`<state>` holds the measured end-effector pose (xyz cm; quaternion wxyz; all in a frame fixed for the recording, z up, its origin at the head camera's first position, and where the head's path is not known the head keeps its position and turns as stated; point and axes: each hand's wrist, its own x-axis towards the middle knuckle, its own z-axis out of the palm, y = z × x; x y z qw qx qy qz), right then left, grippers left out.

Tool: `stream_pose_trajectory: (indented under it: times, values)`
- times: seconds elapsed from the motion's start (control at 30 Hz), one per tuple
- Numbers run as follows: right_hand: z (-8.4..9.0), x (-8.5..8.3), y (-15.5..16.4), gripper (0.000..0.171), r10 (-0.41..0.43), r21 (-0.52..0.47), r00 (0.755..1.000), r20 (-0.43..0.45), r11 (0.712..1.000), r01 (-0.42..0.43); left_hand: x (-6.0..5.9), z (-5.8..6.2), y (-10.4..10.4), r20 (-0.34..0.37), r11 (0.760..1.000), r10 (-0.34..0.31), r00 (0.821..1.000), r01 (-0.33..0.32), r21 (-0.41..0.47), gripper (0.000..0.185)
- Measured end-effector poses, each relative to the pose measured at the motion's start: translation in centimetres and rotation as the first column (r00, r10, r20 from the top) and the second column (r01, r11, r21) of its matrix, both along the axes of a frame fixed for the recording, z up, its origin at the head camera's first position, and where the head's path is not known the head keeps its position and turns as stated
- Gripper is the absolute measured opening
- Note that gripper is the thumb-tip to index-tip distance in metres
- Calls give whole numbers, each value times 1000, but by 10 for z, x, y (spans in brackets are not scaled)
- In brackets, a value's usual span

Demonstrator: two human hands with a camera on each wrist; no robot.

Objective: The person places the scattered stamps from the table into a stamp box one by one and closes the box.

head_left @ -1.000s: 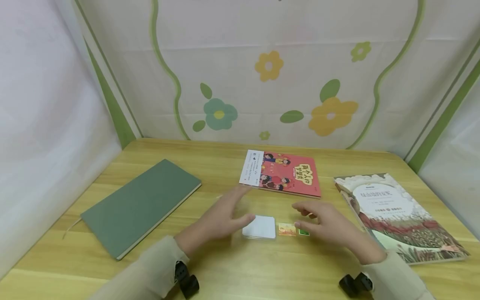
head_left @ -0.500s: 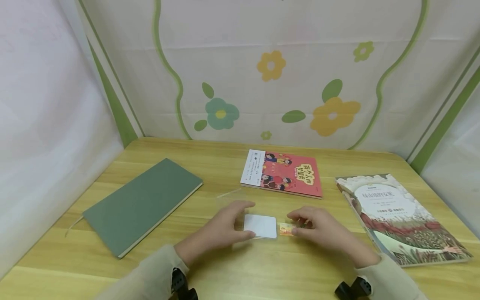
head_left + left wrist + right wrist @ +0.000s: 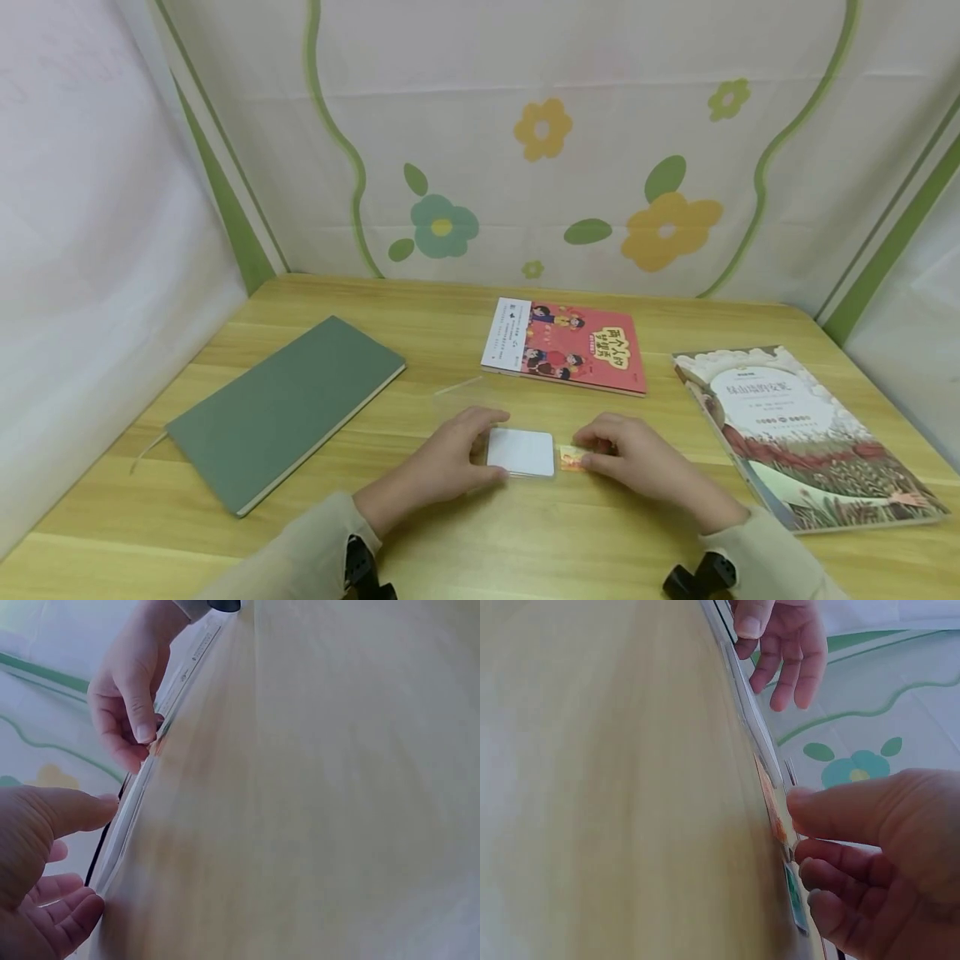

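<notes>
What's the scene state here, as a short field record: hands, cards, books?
left hand: fingers touch the white rounded-corner card stack
right hand: pinches the small orange picture card
cards: side by side on the wooden table
left: flat green notebook
far: red illustrated book
right: white and red paperback

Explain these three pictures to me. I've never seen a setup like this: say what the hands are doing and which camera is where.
A person works at a wooden table wearing three cameras. The wide picture comes from the head; the two close, tilted ones come from each wrist. The left hand touches a white card at its edge. The right hand pinches a small orange card; the right wrist view shows a green card beside it. A green notebook, a red book and an illustrated book lie around them.
</notes>
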<state>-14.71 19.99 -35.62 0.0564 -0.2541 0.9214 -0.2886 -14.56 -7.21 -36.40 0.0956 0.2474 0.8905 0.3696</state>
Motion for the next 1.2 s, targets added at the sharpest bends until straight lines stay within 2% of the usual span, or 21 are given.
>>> stream_pose_trajectory:
  times: [0.3, 0.43, 0.8, 1.2]
  values:
    - [-3, -2, -5, 7, -9, 27, 1000, -26, 1000, 9, -1, -3, 2, -7, 999, 25, 1000, -26, -20, 59]
    - [-3, -3, -7, 6, -23, 32, 1000, -13, 999, 23, -2, -4, 2, -15, 999, 31, 999, -32, -27, 58]
    - [-2, -4, -11, 8, -70, 14, 996, 60, 997, 70, -2, -7, 2, -13, 999, 36, 999, -36, -10, 57]
    - [-2, -3, -13, 13, -80, -13, 997, 25, 997, 80, 0, -6, 2, -9, 999, 39, 999, -39, -6, 55]
